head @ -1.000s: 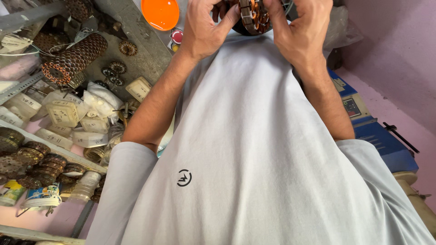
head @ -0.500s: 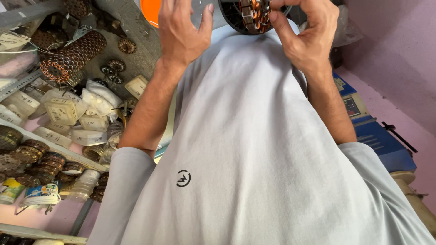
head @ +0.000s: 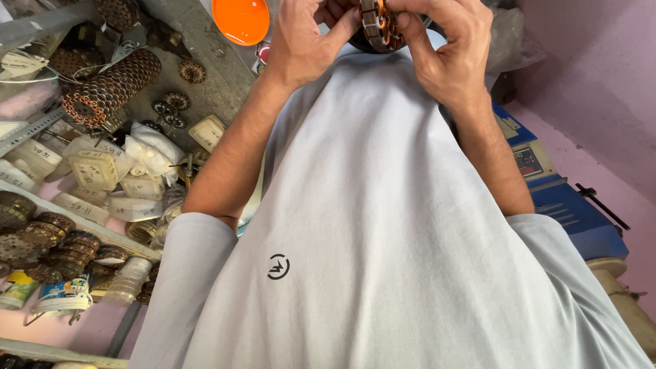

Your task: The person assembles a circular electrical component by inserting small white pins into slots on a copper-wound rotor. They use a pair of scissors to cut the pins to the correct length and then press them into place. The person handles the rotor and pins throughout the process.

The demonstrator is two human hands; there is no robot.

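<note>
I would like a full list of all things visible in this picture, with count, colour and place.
wound motor core: one, brown and copper, top centre, held by both hands
orange bowl: one, orange, top, left of the hands
stack of ring cores: one long roll, brown, upper left
white packets: several, white and cream, left shelf
dark round cores: many, dark brown, lower left shelf
small tin: one, white and blue, lower left
blue machine: one, blue, right
shirt: one, pale grey, centre
left hand: on the core's left side
right hand: on the core's right side
</note>
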